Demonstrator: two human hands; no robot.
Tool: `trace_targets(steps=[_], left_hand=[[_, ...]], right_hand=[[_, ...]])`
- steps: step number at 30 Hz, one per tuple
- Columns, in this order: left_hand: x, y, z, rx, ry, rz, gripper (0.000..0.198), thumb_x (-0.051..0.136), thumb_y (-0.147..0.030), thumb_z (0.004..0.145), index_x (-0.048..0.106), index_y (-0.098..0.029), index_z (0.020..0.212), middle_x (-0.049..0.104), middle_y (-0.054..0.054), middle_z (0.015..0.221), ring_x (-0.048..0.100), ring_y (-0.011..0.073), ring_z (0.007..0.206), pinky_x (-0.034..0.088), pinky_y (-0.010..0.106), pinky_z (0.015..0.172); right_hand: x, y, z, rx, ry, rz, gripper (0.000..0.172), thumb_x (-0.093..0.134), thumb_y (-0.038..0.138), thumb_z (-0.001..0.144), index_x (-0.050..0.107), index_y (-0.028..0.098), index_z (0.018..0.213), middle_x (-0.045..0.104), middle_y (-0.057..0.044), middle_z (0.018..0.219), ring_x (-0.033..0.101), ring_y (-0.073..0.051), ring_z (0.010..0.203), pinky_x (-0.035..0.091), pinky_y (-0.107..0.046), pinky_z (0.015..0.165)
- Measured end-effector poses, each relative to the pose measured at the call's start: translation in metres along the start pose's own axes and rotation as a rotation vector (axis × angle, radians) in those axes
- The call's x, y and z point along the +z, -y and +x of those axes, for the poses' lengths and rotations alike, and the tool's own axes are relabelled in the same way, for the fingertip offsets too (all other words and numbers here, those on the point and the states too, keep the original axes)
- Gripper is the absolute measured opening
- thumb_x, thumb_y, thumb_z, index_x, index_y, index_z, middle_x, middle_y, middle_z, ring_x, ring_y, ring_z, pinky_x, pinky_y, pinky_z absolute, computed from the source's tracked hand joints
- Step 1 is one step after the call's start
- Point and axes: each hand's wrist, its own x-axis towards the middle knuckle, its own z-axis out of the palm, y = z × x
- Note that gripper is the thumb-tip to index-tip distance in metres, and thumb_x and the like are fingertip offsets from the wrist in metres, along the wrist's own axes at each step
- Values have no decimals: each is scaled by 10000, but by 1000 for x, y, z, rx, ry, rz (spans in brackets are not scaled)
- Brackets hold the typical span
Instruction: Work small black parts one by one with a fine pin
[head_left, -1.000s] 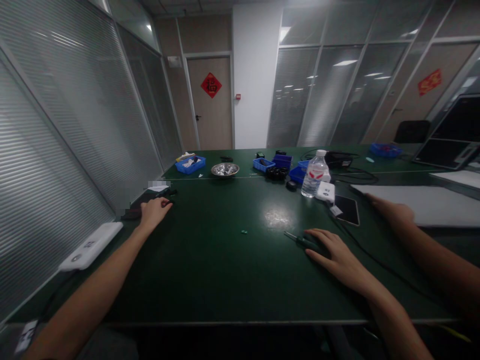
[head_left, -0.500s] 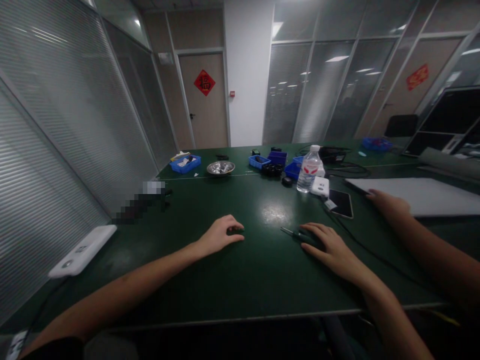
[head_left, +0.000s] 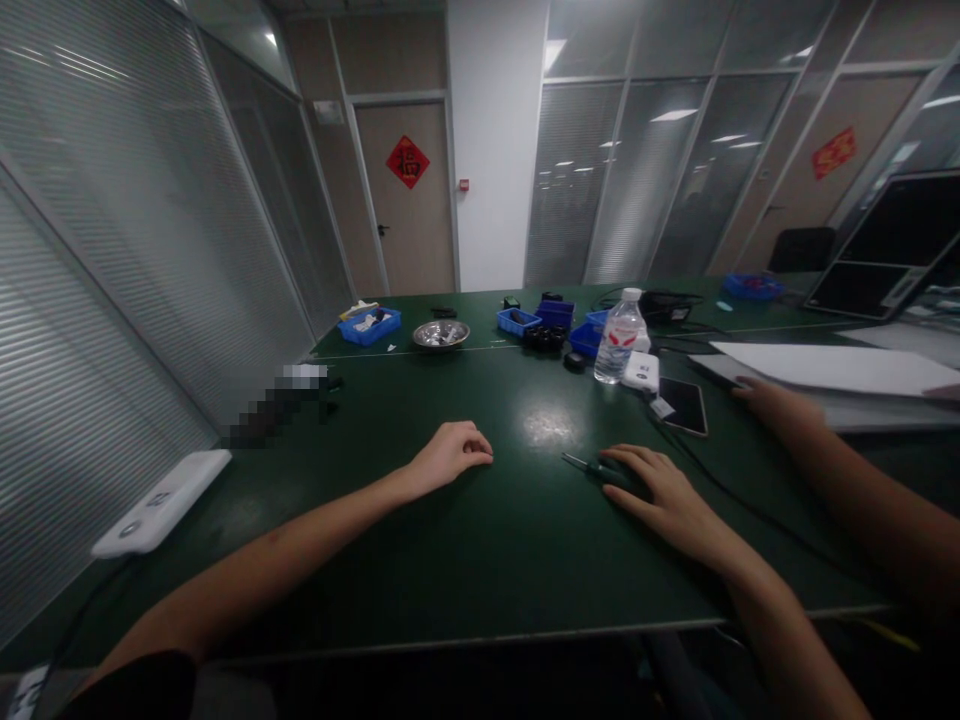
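My left hand (head_left: 450,455) rests on the green table (head_left: 480,570) near its middle, fingers curled into a loose pinch; what is inside them is hidden. My right hand (head_left: 660,490) lies flat, fingers lightly spread, over the handle of a small green screwdriver (head_left: 579,463), whose thin shaft sticks out to the left. The two hands are about a hand's width apart.
Another person's hand (head_left: 780,410) lies at the right by a white board (head_left: 840,370). A phone (head_left: 684,405), a water bottle (head_left: 619,350), blue bins (head_left: 555,320), a metal bowl (head_left: 441,335) and a black cable sit farther back. A white device (head_left: 161,500) lies at left.
My left hand swung from the far left of the table to the middle, came down on a tiny green part there, and has curled shut. The part no longer shows. My right hand stayed put.
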Motion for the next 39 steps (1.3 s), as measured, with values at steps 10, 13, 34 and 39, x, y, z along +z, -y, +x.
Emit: trace_targets(steps=[10, 13, 34, 39], left_hand=[[-116, 85, -53, -431, -624, 341, 289, 711, -437, 867, 775, -221, 1048, 746, 72, 1073, 672, 239, 989, 512, 329, 891], [-163, 121, -89, -653, -802, 390, 332, 654, -390, 890, 765, -138, 1075, 765, 138, 1006, 697, 267, 920, 515, 344, 836], [-165, 180, -107, -815, -810, 362, 244, 774, -380, 787, 813, -175, 914, 792, 106, 931, 724, 271, 892, 513, 318, 807], [-170, 186, -109, -888, -844, 272, 306, 814, -409, 726, 824, -159, 904, 786, 94, 867, 711, 268, 851, 502, 328, 791]], right_hand=[[3, -5, 1, -7, -4, -16, 558, 540, 617, 930, 594, 282, 1373, 545, -118, 1447, 484, -361, 1334, 421, -555, 1105], [2, -4, 1, -1, -1, -16, 552, 537, 621, 935, 598, 281, 1367, 540, -118, 1450, 473, -359, 1347, 413, -557, 1116], [4, -8, 0, -25, -17, -38, 516, 526, 615, 961, 604, 304, 1365, 535, -100, 1456, 468, -340, 1361, 438, -545, 1108], [5, -10, 2, -40, -16, -61, 512, 529, 609, 959, 614, 300, 1359, 545, -103, 1448, 483, -335, 1352, 438, -538, 1113]])
